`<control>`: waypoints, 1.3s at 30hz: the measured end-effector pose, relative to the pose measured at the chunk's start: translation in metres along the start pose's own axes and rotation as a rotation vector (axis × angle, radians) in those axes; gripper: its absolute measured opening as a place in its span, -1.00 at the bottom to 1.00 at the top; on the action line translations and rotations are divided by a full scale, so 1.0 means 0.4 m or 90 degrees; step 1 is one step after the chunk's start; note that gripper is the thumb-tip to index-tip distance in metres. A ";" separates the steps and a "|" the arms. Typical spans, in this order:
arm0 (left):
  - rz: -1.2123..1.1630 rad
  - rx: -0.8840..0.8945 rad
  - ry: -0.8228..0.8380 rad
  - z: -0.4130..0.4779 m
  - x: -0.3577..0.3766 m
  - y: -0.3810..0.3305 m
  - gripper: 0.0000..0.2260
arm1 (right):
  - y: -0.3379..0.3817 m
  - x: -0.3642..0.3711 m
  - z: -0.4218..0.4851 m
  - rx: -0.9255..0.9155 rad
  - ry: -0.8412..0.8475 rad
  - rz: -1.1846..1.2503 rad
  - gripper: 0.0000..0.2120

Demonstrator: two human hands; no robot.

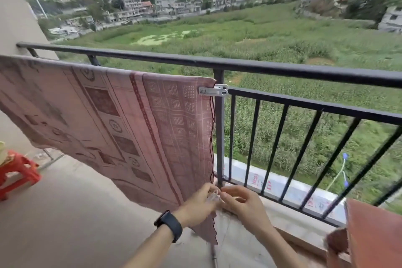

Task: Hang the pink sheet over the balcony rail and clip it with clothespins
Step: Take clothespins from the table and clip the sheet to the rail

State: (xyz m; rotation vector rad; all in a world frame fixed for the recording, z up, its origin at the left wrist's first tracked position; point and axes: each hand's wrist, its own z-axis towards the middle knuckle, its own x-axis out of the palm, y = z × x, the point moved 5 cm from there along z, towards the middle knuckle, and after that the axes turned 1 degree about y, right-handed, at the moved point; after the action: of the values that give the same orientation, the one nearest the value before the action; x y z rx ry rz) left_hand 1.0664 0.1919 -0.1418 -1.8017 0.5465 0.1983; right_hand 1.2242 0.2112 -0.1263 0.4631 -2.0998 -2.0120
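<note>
**Both hands meet at the sheet's lower right edge**

The left hand (pixel 196 203), with a black watch (pixel 169 225) on its wrist, has its fingers curled and pinches a small clear piece (pixel 214 197), too blurred to name. The right hand (pixel 243 204) is just beside it with curled fingers, its fingertips at the same piece. Whether they grip it cannot be told. Both hands are low, against the right hem of the pink sheet (pixel 121 119) and near the foot of a black post (pixel 218 137).

The sheet is draped over the lower bar (pixel 304 103), just under the top rail (pixel 282 69) of the balcony. Its long axis runs along the bar from the left wall (pixel 15 17) to the post, and it hangs down toward the grey concrete floor (pixel 76 213). Its lower right corner ends in a point below the hands. A pale clothespin (pixel 214 91) bites the sheet's top right corner and lies lengthwise along the bar, its jaws to the left on the cloth.

A red stool (pixel 16 172) stands at the floor's left edge. A reddish-brown cloth (pixel 376 235) shows at the lower right. Beyond the bars lie green fields (pixel 261 39) and hillside buildings.
</note>
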 end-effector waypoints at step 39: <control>0.537 -0.034 0.294 0.208 0.334 0.431 -0.67 | -0.692 -0.041 -0.215 0.286 -0.148 -0.204 -0.74</control>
State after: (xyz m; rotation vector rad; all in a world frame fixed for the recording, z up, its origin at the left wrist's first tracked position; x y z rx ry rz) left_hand 1.1159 0.1997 -0.3700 -1.5686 1.6317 0.3692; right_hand 1.2943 0.1293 -0.3957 0.7058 -2.7951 -1.8046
